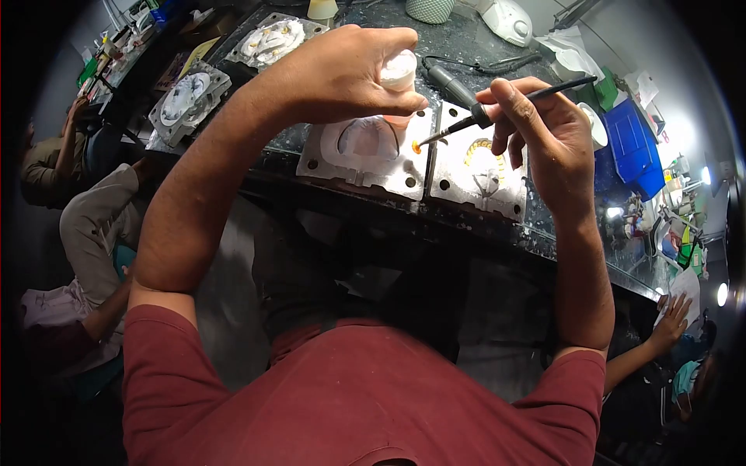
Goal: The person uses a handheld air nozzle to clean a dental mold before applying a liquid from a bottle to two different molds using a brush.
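My left hand (353, 74) is closed around a small white cup (398, 70), with the thumb and fingers on its sides. My right hand (540, 128) grips a thin dark-handled brush (556, 88), slanting down to the left. Its tip is beside an orange-red spot (417, 147) at the right side of a metal mold half (365, 167), which has a pinkish arch-shaped hollow. To its right, under my right hand, lies another metal mold half (474, 186) with a curved row of yellowish teeth. Part of each mold is hidden by my hands.
A grey handpiece (451, 84) with a dark cable lies behind the molds. Two more molds with white plaster, one mold (268, 43) farther back and another mold (186, 105), stand at the left. A blue bin (633, 147) is at the right. Other people sit on both sides.
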Available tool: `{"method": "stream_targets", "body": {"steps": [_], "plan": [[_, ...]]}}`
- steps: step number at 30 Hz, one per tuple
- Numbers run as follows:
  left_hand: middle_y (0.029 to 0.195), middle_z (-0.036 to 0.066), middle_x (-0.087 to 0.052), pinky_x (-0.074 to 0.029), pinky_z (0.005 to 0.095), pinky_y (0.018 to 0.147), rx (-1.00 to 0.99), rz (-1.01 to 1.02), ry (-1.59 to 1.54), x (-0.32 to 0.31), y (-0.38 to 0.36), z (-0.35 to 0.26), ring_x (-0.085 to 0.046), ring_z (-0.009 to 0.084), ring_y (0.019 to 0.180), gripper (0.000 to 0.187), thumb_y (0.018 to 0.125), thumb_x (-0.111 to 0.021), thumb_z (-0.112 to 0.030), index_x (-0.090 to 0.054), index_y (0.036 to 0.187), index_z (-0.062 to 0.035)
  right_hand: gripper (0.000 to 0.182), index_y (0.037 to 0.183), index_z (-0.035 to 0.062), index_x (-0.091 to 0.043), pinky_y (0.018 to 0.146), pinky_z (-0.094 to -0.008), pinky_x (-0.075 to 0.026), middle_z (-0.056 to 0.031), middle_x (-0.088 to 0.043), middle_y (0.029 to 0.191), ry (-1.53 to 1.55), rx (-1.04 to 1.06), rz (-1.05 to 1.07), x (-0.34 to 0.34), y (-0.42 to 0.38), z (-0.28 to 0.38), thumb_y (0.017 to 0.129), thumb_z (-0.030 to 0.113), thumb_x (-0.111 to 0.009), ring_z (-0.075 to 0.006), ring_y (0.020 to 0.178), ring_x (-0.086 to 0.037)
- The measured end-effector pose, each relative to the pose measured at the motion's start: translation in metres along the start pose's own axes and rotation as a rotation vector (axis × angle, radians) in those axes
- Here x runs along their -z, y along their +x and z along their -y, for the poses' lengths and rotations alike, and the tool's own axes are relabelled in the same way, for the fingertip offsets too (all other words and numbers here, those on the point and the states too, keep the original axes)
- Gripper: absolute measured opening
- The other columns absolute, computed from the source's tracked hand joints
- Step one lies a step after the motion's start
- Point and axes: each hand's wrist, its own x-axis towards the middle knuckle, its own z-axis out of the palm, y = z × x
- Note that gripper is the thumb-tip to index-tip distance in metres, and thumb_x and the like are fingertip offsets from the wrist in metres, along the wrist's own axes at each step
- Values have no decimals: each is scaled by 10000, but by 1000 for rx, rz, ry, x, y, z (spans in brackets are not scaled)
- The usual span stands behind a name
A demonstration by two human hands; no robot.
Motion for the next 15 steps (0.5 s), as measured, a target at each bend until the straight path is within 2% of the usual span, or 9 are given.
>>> {"method": "stream_targets", "body": {"steps": [3,6,15], "plan": [[770,158,-669,-513,345,632,-42,-44,20,-4,2,2,-659,227,688,513,824,-803,-412,-584,1055,-9,247,1018,14,-716,473,-177,-424,-54,-730,836,14,5,10,0,0,0,998,251,-651,-61,621,-640],[800,161,-688,-518,355,636,-31,9,86,1,4,-1,-675,248,713,534,820,-809,-421,-584,1090,-19,245,1019,13,-717,473,-177,-423,-55,-730,834,2,-6,9,-1,0,1,1000,247,-648,-61,621,-639],[824,186,-691,-528,368,653,-17,-7,91,-1,5,1,-690,270,738,545,823,-789,-457,-595,1073,-14,245,1001,14,-717,471,-177,-420,-54,-727,822,-2,0,5,-3,0,-1,1004,248,-643,-58,616,-635]]}}
